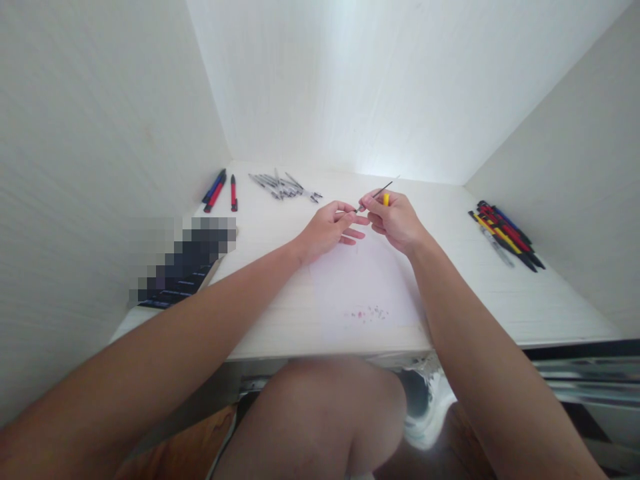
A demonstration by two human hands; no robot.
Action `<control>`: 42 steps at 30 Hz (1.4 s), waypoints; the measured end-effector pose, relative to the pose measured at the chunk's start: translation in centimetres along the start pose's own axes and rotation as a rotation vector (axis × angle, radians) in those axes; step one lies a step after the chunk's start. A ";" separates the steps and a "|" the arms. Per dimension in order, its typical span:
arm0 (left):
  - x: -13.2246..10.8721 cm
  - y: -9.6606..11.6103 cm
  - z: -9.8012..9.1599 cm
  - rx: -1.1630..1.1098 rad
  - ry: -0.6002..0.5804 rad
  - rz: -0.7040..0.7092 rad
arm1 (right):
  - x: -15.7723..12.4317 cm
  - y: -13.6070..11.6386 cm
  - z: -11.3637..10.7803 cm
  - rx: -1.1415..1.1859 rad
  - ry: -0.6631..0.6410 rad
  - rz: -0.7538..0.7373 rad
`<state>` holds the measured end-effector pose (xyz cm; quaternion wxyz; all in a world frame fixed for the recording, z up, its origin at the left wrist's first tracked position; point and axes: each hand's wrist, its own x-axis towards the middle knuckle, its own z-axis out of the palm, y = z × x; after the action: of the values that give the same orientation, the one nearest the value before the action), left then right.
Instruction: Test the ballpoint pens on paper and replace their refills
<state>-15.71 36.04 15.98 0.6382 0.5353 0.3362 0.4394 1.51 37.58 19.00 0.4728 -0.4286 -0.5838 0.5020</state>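
Note:
Both of my hands meet above a sheet of white paper [367,280]. My right hand [395,220] is closed on a thin dark pen refill [384,189], which slants up to the right and has a clear far end. A short yellow piece [386,199], perhaps part of a pen, is also tucked between its fingers. Thumb and index finger of my left hand [333,230] pinch a small dark part at the lower end of the refill, too small to name; the other fingers are spread.
Clear pens or refills [283,185] lie in a heap at the back. Red and blue pens [217,190] rest at the left, near a pixelated dark object [185,267]. Assorted pens [505,233] are piled by the right wall. Small marks or bits [370,313] dot the paper.

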 end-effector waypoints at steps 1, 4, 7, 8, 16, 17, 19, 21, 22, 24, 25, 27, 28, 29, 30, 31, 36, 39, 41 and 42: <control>0.0 -0.1 -0.1 0.005 -0.004 0.005 | 0.0 0.0 0.1 -0.009 -0.002 0.005; 0.1 -0.3 -0.3 0.033 -0.034 0.021 | -0.1 0.1 0.1 -0.060 -0.025 0.021; 0.2 -0.4 -0.5 0.054 -0.074 0.023 | -0.1 0.2 -0.2 -0.106 -0.059 0.013; 0.3 -0.4 -0.5 0.056 -0.082 0.022 | -0.1 0.2 -0.3 -0.114 -0.064 0.008; 0.3 -0.5 -0.3 0.039 -0.059 0.009 | -0.2 -0.3 -0.1 -0.094 0.033 -0.050; 0.3 -0.5 -0.3 0.039 -0.056 0.004 | -0.2 -0.4 -0.1 -0.062 0.058 -0.072; 0.4 -0.6 -0.3 0.042 -0.054 0.000 | -0.1 -0.5 -0.3 -0.015 0.107 -0.110; 0.5 -0.7 -0.3 0.044 -0.056 -0.002 | 0.1 -0.5 -0.4 -0.002 0.138 -0.134; 0.5 -0.7 -0.3 0.044 -0.057 -0.005 | 0.1 -0.5 -0.5 -0.001 0.143 -0.139; 0.5 -0.6 -0.3 0.039 -0.060 -0.010 | 0.2 -0.4 -0.7 0.005 0.138 -0.138; 0.5 -0.5 -0.2 0.035 -0.058 -0.012 | 0.3 -0.4 -0.7 0.014 0.132 -0.136; 0.3 -0.3 -0.1 0.030 -0.050 -0.023 | 0.5 -0.4 -0.9 0.049 0.132 -0.136; 0.2 -0.1 -0.1 0.030 -0.043 -0.032 | 0.6 -0.4 -1.1 0.070 0.140 -0.137; 0.1 0.0 0.0 0.030 -0.037 -0.040 | 0.8 -0.4 -1.3 0.089 0.149 -0.137; 0.0 0.1 0.0 0.032 -0.031 -0.048 | 0.9 -0.4 -1.6 0.101 0.156 -0.135; 0.0 0.2 0.1 0.034 -0.029 -0.053 | 1.0 -0.4 -1.9 0.105 0.159 -0.131; -0.2 0.3 0.1 0.061 -0.022 -0.047 | 1.2 -0.3 -3.2 0.167 0.133 -0.089; -0.6 0.6 0.2 0.091 -0.021 -0.037 | 1.0 -0.1 -3.1 0.397 0.165 -0.011; -0.8 0.9 0.3 0.111 -0.015 -0.035 | 0.9 -0.2 -2.9 0.573 0.193 0.068; -0.8 1.0 0.4 0.121 -0.009 -0.033 | 0.8 -0.3 -2.8 0.650 0.204 0.108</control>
<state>-15.91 35.18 16.97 0.6133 0.5691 0.3682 0.4055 4.11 38.84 19.52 0.6133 -0.3339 -0.3197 0.6404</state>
